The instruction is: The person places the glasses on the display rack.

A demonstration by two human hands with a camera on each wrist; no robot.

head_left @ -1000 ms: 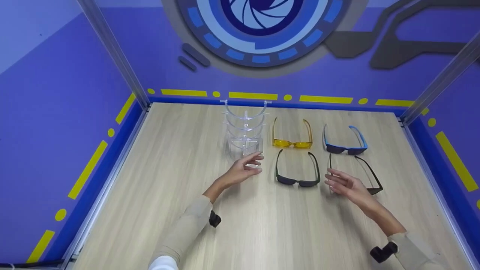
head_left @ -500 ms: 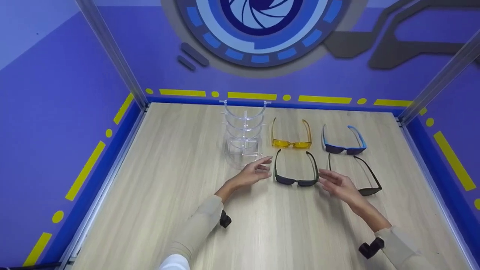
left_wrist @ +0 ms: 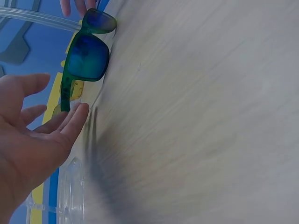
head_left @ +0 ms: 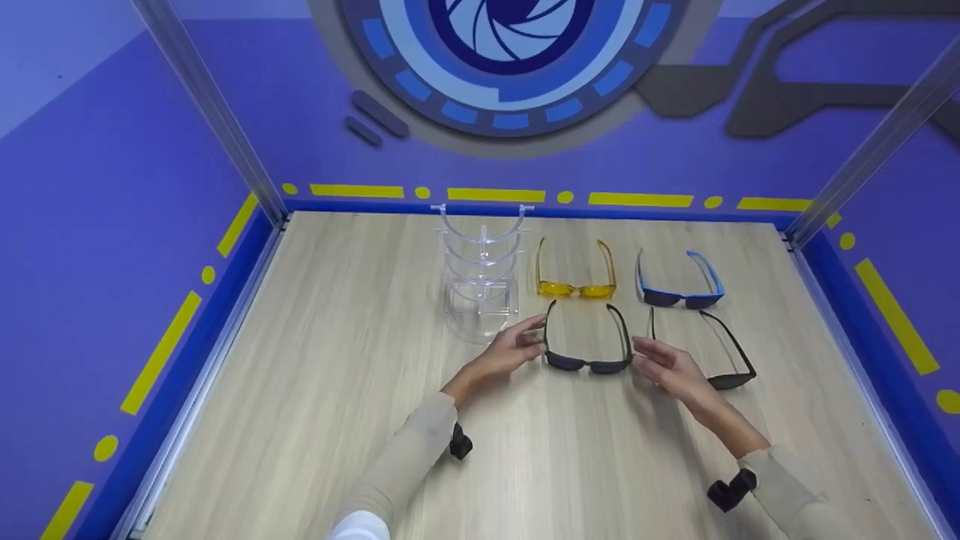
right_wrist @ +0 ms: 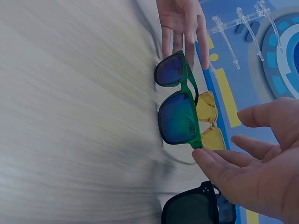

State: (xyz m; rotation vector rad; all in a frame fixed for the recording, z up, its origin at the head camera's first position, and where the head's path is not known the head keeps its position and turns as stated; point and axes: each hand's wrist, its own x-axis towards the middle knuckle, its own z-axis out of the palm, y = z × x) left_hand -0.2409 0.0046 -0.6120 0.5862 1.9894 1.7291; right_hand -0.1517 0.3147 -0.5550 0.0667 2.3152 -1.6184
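Green-framed sunglasses [head_left: 564,362] with dark lenses lie on the table between both hands, arms spread toward the back. In the wrist views their lenses [left_wrist: 88,58] shine blue-green. My left hand [head_left: 514,349] is at their left side, fingers extended, fingertips right at the temple. On the opposite side, my right hand [head_left: 671,371] has thumb and fingers spread apart, a fingertip at the frame's corner in the right wrist view. Neither hand is curled round the frame. Black sunglasses [head_left: 731,381] lie just right of my right hand, which partly hides them.
A clear tiered eyewear stand [head_left: 480,322] is behind my left hand. Yellow glasses [head_left: 556,289] and blue-framed sunglasses [head_left: 661,299] lie in a back row. Blue printed walls bound the wooden table [head_left: 337,337] at the back and sides.
My left hand has moved right, away from the stand, to the green sunglasses. My right hand has shifted left from the black sunglasses to the green pair's other side.
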